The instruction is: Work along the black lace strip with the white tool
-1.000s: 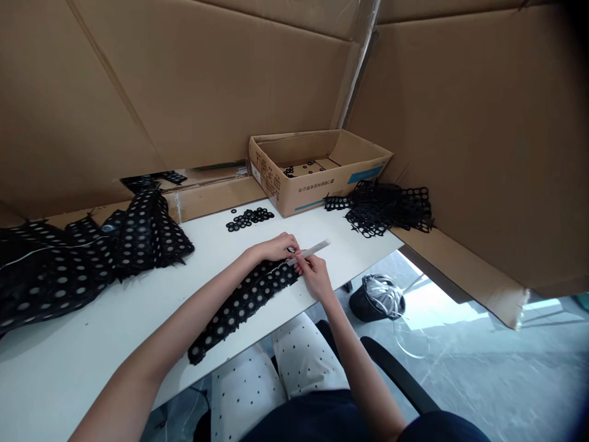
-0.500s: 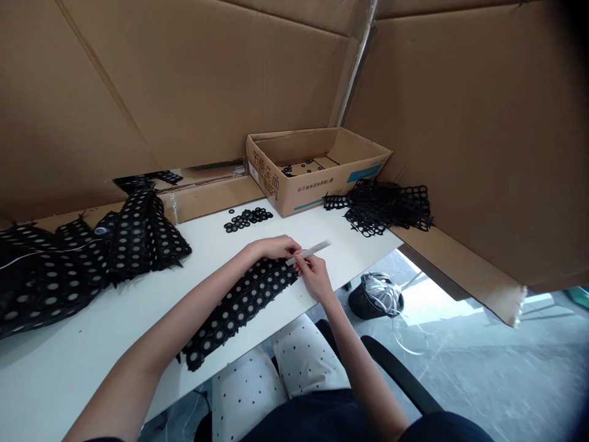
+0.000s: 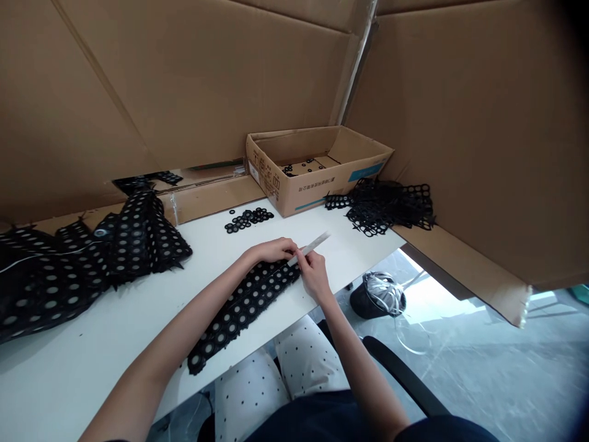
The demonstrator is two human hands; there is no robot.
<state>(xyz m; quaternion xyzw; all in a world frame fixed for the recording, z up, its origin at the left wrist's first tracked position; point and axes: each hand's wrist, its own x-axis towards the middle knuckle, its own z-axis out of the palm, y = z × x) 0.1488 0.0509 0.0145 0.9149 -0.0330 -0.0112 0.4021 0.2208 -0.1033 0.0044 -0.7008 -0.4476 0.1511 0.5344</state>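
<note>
A long black sheet (image 3: pixel 243 310) dotted with rows of pale round spots lies slantwise on the white table. My left hand (image 3: pixel 276 249) rests over its far end, fingers bent down and closed on that edge; the fingertips are partly hidden. Close beside it, my right hand (image 3: pixel 314 273) pinches a narrow whitish strip (image 3: pixel 317 242) between thumb and fingers. The strip points up and to the right, its lower end at the sheet's corner. Beyond my hands is a small pile of loose black rings (image 3: pixel 248 220).
Behind stands an open cardboard box (image 3: pixel 313 193) with several black rings inside. A heap of black netting-like sheets (image 3: pixel 391 209) lies right of it, and a large bundle of spotted black sheets (image 3: pixel 92 264) at left. A black bin (image 3: pixel 378 294) holding pale strips stands on the floor.
The whitish strip has tilted a little more steeply, and my right fingers have closed nearer to my left fingertips. The view has shifted slightly; the sheet lies much as before.
</note>
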